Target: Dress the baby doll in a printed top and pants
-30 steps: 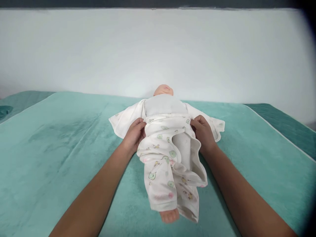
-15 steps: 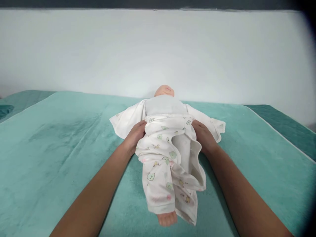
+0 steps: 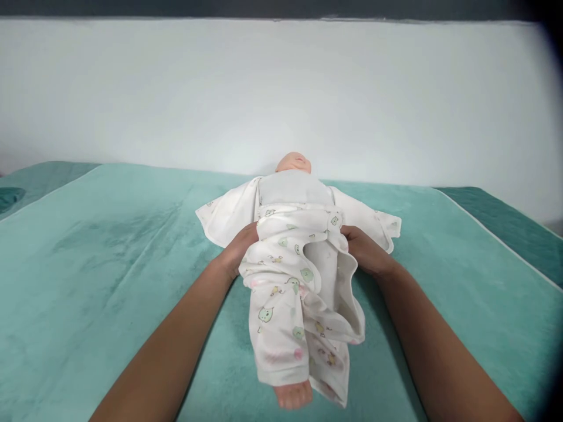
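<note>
Foot (image 3: 294, 395): closest to us, bare and sticking out of one cuff; it belongs to the doll (image 3: 294, 187), which lies stretched out between our forearms, feet toward us.
Printed baby garment (image 3: 281, 281): wrapped around the doll's middle and legs, bunched in folds at the waist; on our right its edge gapes open in a wavy flap, showing plain white lining.
Left hand (image 3: 245, 240): against the garment at the doll's waist, fingers hidden by cloth, so we cannot tell whether it grips.
Right hand (image 3: 363, 249): at the opposite side of the waist, fingertips also hidden; we cannot tell its grip either.
White sleeves (image 3: 233, 211): spread out flat to both sides, beyond our hands.
Head (image 3: 294, 162): at the far end, near the wall.
Teal blanket (image 3: 109, 281): under everything we handle.
Wall (image 3: 281, 94): white, with a dark band (image 3: 281, 9) along the top.
</note>
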{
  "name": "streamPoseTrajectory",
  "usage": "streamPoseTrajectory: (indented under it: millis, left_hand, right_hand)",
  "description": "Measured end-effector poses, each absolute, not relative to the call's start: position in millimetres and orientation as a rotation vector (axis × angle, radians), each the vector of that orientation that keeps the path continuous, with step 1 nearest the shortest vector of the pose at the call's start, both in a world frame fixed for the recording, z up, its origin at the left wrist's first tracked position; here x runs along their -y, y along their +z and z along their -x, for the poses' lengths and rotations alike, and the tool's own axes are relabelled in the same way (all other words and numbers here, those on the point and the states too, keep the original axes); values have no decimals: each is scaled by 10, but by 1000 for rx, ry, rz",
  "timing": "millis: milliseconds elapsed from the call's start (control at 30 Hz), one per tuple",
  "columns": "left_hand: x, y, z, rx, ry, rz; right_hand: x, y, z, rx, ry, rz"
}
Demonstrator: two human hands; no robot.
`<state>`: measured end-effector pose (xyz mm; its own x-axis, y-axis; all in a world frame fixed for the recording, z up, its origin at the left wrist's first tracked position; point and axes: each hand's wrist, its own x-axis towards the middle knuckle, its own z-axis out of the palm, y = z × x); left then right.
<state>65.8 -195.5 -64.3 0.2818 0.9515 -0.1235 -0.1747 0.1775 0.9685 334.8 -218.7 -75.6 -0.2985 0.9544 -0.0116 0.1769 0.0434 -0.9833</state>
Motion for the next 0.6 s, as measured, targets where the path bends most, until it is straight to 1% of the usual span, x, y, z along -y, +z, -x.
streamPoseTrajectory:
  millis: [300,533,600]
  left_hand:
    - [1971,-604,-718,-903,1045,-1091]
    - [2006,-562,-721,-939,1053,-1058]
    - [1999,-570,-707,-972,1076,-1093]
  right_hand:
    - [2172,-716,-3206,1684,1159,1166]
    - [2162,-695,-3139,1478,1340,1154]
    - [2170,-667,-3105,1407,1345,1191]
